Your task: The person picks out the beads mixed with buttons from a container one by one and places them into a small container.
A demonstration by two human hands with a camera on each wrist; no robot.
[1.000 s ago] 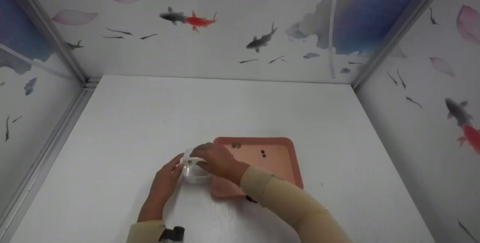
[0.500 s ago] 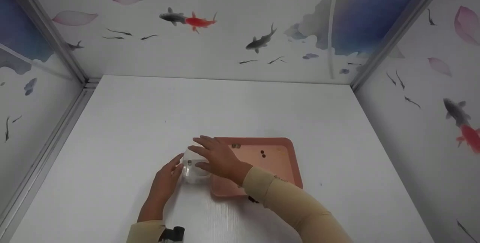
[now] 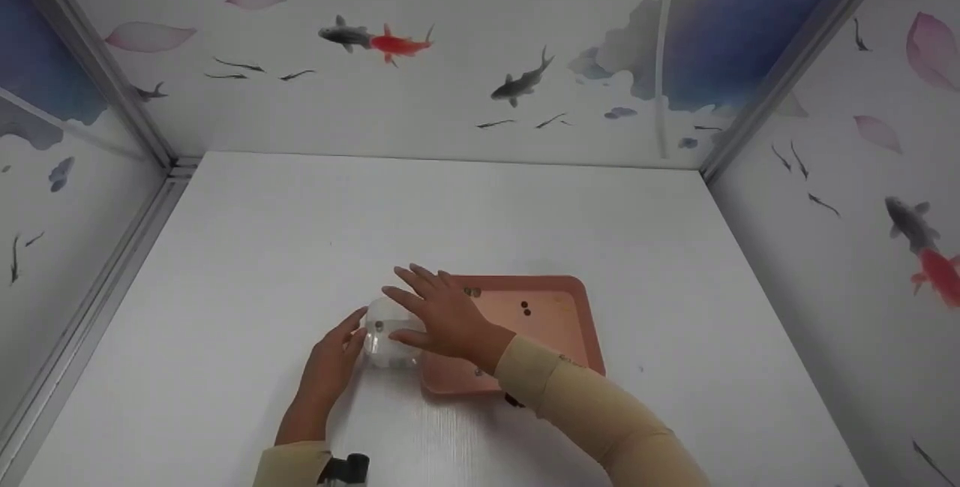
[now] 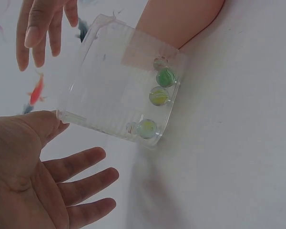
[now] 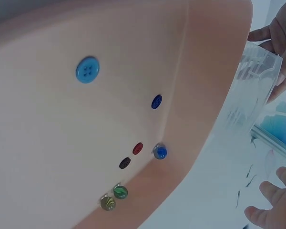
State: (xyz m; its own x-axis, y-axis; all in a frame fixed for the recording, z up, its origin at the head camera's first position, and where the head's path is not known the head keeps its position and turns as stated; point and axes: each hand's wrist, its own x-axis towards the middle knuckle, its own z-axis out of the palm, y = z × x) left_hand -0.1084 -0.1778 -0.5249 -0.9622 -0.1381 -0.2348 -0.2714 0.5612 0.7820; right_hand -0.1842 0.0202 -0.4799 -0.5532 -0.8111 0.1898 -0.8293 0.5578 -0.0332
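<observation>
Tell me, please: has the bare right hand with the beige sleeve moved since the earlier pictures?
Yes. In the head view, the bare right hand has moved slightly rightward against the pink rectangular plastic tray, which looks unmoved.

Grn-swirl marble point(image 4: 165, 77), lt-blue btn point(image 5: 87, 69), salmon tray point(image 3: 555, 329)

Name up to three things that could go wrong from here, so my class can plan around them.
1. The clear box might slide or tip if bumped: the left hand touches it only at one side, with the right hand close by.
2. The marbles inside could then roll out, being round and loose.
3. The right sleeve crosses in front of the tray in the head view; a nudge could set its blue marble rolling or shift the buttons.
</observation>
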